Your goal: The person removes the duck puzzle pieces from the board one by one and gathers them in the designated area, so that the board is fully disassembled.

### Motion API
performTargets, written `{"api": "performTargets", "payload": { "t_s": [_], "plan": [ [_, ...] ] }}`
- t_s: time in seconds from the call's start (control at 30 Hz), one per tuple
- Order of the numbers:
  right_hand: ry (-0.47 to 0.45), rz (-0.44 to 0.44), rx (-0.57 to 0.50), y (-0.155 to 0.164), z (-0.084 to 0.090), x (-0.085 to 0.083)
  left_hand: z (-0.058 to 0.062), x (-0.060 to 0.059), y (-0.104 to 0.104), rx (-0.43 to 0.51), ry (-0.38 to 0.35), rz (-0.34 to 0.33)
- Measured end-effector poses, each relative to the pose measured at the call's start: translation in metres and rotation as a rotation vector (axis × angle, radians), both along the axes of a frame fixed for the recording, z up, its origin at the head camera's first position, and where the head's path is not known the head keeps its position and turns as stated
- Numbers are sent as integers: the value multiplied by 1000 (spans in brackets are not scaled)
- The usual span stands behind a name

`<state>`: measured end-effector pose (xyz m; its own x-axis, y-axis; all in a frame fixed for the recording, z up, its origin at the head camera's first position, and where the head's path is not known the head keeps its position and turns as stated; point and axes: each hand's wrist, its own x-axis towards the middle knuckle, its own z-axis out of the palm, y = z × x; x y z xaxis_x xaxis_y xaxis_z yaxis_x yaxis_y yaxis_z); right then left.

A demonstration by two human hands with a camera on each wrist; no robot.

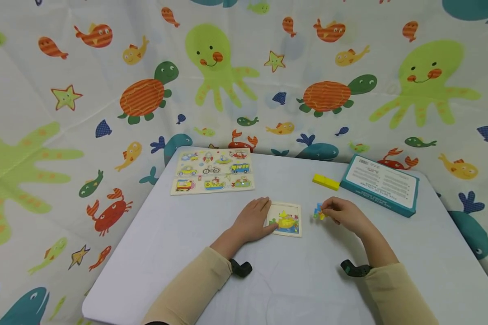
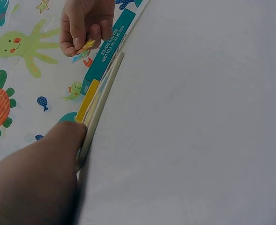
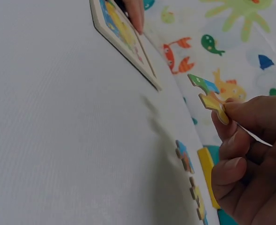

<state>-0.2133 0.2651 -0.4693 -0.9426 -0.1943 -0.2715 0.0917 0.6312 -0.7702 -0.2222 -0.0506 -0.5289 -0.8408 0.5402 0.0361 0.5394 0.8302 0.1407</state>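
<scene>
A small wooden puzzle board (image 1: 289, 220) with a yellow duck picture lies near the middle of the white table (image 1: 187, 243). My left hand (image 1: 255, 220) rests flat on the board's left side with straight fingers; one fingertip (image 3: 137, 15) shows on it in the right wrist view. Just right of the board, my right hand (image 1: 338, 213) pinches a small puzzle piece (image 3: 209, 95), coloured green, blue and yellow, and holds it slightly above the table. In the left wrist view that piece (image 2: 85, 47) sits between the thumb and fingers of the right hand (image 2: 84, 23). Two loose pieces (image 3: 184, 157) lie under the right hand.
A larger board with vehicle pictures (image 1: 212, 171) lies at the table's far left. A yellow block (image 1: 325, 181) and a teal box (image 1: 380, 184) sit at the far right. A sea-animal patterned cloth (image 1: 85, 113) hangs around the table.
</scene>
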Motion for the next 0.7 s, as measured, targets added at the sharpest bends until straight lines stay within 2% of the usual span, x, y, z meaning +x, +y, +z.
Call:
{"api": "performTargets", "payload": {
  "t_s": [0.5,0.7],
  "plan": [
    [-59,-46,47,19,-16,5,0,1,2,-11,0,-3],
    [-48,-43,66,17,-18,4,1,2,1,-6,-4,-3]
  ]
}}
